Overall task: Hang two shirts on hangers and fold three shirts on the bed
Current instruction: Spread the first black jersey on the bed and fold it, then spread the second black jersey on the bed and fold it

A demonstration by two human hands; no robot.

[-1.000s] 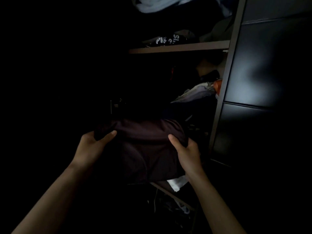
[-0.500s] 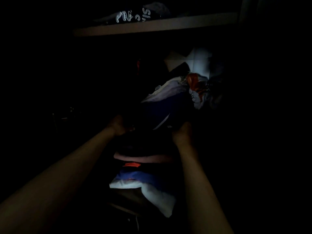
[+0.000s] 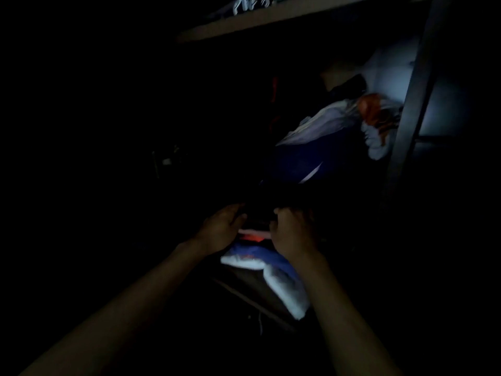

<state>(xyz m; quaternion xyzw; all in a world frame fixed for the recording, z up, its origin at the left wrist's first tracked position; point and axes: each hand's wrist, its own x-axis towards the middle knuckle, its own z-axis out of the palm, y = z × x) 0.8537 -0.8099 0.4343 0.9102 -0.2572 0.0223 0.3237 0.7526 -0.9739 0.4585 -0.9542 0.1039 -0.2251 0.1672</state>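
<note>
The scene is very dark, inside a wardrobe. Both forearms reach up from the bottom of the frame to its centre, where the left hand (image 3: 221, 229) and the right hand (image 3: 291, 232) sit close together at the front of a stack of folded clothes (image 3: 252, 249) on a shelf. The stack shows a pink and orange edge between the hands, with blue cloth under it and a white piece (image 3: 287, 291) drooping over the shelf edge toward the lower right. A dark shirt (image 3: 260, 210) seems to lie on top of the stack at the fingertips; it is too dim to tell whether either grip is clamped on it or merely resting against it. Behind, right of centre, lies a heap of blue, white and orange garments (image 3: 339, 131). A wooden shelf (image 3: 271, 20) crosses the top of the frame, and a dark upright panel (image 3: 412, 104) stands at the right.
</note>
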